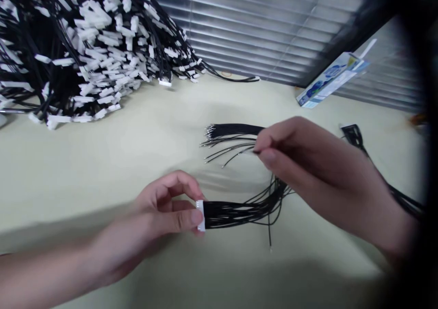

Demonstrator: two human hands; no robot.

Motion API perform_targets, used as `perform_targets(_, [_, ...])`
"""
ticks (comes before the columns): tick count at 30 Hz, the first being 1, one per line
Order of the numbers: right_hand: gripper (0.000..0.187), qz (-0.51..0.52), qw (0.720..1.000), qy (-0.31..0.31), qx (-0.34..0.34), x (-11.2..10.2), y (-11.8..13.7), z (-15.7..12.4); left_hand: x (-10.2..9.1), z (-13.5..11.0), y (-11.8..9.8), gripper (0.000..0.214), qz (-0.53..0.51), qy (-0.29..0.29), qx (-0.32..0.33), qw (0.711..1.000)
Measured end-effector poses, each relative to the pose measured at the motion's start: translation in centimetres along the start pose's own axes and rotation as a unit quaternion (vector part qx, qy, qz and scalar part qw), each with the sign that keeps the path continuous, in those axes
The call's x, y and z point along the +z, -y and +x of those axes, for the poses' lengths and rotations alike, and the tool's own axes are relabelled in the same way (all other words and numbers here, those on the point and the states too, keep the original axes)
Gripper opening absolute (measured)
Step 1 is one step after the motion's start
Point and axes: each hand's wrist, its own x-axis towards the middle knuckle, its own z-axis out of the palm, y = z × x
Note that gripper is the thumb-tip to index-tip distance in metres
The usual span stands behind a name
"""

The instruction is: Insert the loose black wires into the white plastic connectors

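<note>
Between thumb and fingers, my left hand grips a white connector housing. Several black wires run out of the housing to the right and bend back under my right hand. That hand is closed in a pinch on a black wire, whose tip points left. Just beyond it lies a bundle of loose black wires with metal terminals at their left ends. One wire end hangs apart from the harness, pointing toward me.
A large heap of black cables with white connectors fills the back left of the table. At the back right a blue and white carton leans by metal blinds. Another black cable lies beyond my right wrist.
</note>
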Motion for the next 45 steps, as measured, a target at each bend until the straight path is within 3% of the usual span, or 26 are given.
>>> perform_targets(4, [0.007, -0.037, 0.995, 0.068, -0.061, 0.0, 3.0, -1.8, -0.3, 0.0, 0.3, 0.017, -0.016, 0.001, 0.024, 1.000])
perform_targets(7, [0.016, -0.082, 0.979, 0.092, -0.162, 1.4, 3.2, -2.6, -0.3, -0.1, 0.6, 0.017, -0.021, 0.005, 0.033, 0.999])
perform_targets(9, [0.019, -0.122, 0.970, 0.090, -0.192, 2.1, 2.9, -2.7, -0.3, -0.1, 0.7, 0.018, -0.020, 0.006, 0.028, 0.999])
perform_targets(18, [0.022, -0.198, 0.953, 0.092, -0.207, 2.4, 2.7, -2.9, 0.0, 0.2, 0.3, 0.017, -0.016, 0.009, 0.022, 1.000])
perform_targets(29, [0.021, -0.197, 0.953, 0.100, -0.206, 2.6, 2.6, -3.1, -0.1, -0.1, 0.5, 0.017, -0.020, 0.014, 0.019, 1.000])
perform_targets(45, [0.026, -0.174, 0.970, 0.059, -0.162, 3.1, 2.8, -2.9, 0.0, 0.1, 0.3, 0.018, -0.028, 0.002, 0.017, 0.999])
